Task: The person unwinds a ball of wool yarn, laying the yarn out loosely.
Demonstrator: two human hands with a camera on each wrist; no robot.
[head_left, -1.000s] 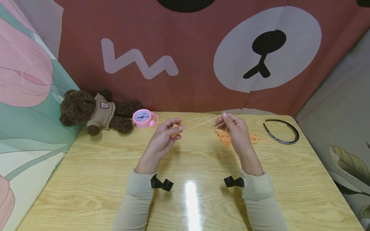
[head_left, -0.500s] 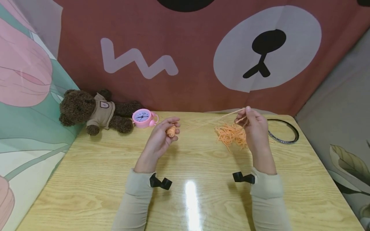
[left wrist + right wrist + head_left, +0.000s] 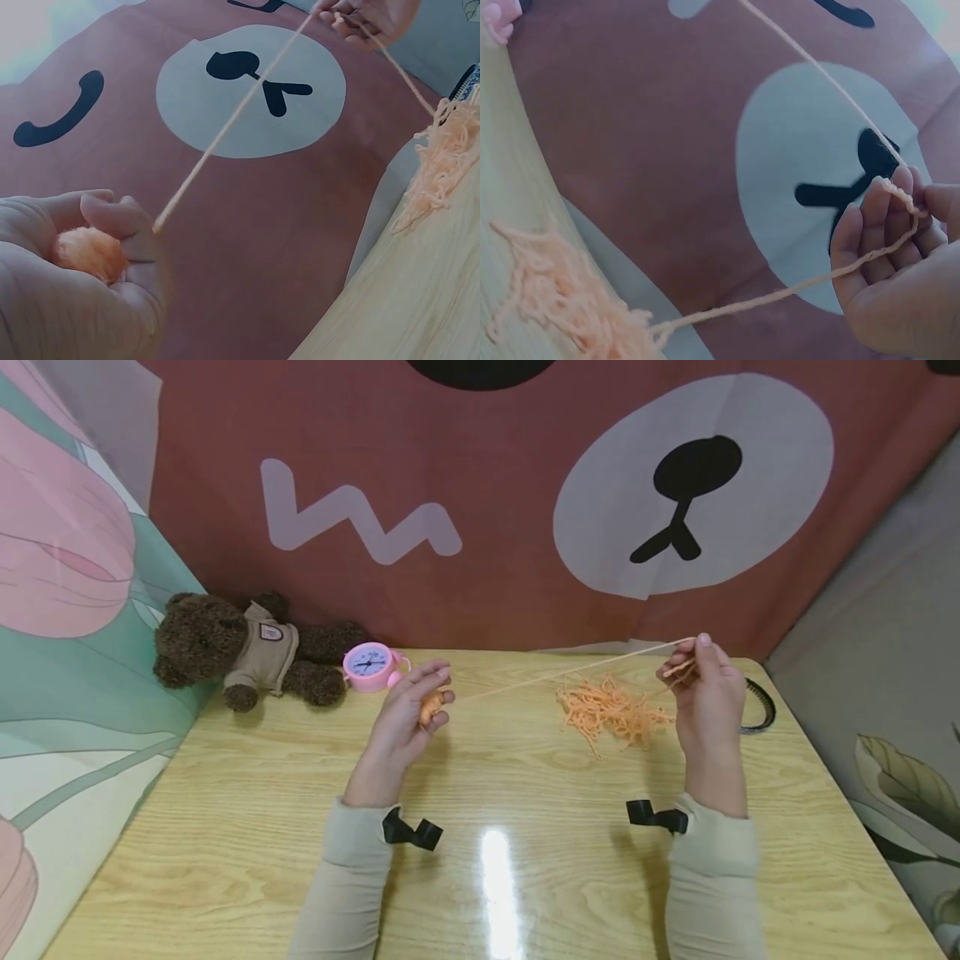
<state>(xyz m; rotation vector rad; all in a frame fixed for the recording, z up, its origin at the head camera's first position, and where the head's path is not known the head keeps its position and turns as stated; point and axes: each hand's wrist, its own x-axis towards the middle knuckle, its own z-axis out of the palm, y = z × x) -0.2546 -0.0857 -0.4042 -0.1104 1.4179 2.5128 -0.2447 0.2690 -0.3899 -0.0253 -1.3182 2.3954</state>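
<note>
My left hand curls round a small ball of orange yarn, which shows between thumb and fingers. From it a single yarn strand runs straight and taut up to the right. At its far end my right hand pinches the strand between thumb and fingertips. In the right wrist view the yarn also crosses the right palm and leads down to a loose tangled heap of orange yarn. That heap lies on the table between the two hands, nearer the right one.
A pink alarm clock stands just beyond the left hand. Left of it a brown teddy bear lies on its side. The right hand partly hides a black headband. A printed cloth hangs behind the wooden table.
My right hand has moved steadily right, away from the heap, drawing out a longer strand. The left hand has shifted slightly left. The strand, slack half a second ago, is now straight.
</note>
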